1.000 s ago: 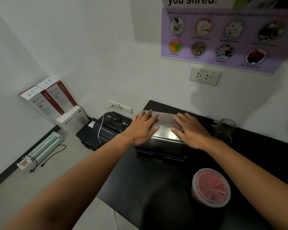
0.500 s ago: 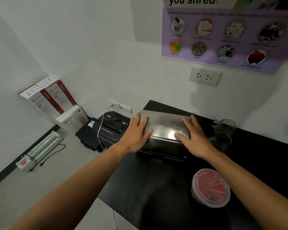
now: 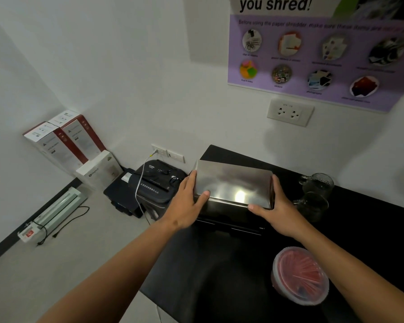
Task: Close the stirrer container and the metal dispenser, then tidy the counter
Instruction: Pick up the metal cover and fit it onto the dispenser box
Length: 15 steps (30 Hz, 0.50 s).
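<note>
A shiny metal dispenser [image 3: 233, 183] stands near the far left corner of the black counter [image 3: 219, 276], its flat lid down. My left hand [image 3: 187, 203] grips the lid's left end, thumb on top. At the lid's right end, my right hand [image 3: 275, 208] holds on with the thumb at the front corner. The round clear stirrer container [image 3: 300, 276], full of red stirrers, sits near the counter's front with its lid on, below my right forearm.
Two glass mugs [image 3: 317, 190] stand right of the dispenser against the wall. A black paper shredder [image 3: 154, 185] with a white cable is on the floor left of the counter, with boxes [image 3: 63, 143] and a white laminator [image 3: 56, 208] further left. A wall socket [image 3: 289, 111] is above.
Both hands slid off the top of the dispenser lid outward to its left and right ends and now grip its sides.
</note>
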Each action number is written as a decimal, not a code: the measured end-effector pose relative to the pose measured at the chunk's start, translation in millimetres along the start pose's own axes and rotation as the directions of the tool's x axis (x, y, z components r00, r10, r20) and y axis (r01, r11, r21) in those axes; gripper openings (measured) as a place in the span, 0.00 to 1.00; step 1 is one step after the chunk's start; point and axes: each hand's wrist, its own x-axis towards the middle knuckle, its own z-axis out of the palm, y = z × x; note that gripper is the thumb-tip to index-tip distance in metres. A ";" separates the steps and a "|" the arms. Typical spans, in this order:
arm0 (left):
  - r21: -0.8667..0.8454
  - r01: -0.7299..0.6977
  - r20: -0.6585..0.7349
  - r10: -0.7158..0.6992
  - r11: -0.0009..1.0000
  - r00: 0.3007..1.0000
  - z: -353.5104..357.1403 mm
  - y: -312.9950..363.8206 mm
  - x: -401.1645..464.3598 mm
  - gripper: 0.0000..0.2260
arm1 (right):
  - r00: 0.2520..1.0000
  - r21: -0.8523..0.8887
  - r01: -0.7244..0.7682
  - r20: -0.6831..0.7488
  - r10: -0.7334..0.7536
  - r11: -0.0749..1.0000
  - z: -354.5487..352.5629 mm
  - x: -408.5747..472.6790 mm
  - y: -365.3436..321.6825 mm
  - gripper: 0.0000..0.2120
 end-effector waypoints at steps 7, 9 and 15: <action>-0.109 -0.052 -0.046 0.047 0.993 0.998 -8.2 -2.4 24.2 0.34 | 0.997 0.025 -0.026 -0.071 0.028 0.999 8.3 15.2 1.5 0.58; -0.121 -0.042 -0.064 0.034 0.992 0.997 -10.9 -3.4 37.3 0.35 | 0.993 0.036 -0.041 -0.105 0.044 0.999 10.4 25.0 0.3 0.59; -0.150 -0.026 -0.070 0.015 0.988 0.997 -11.1 -11.2 91.3 0.36 | 0.982 0.023 -0.038 -0.182 0.042 0.999 6.4 62.3 -4.8 0.58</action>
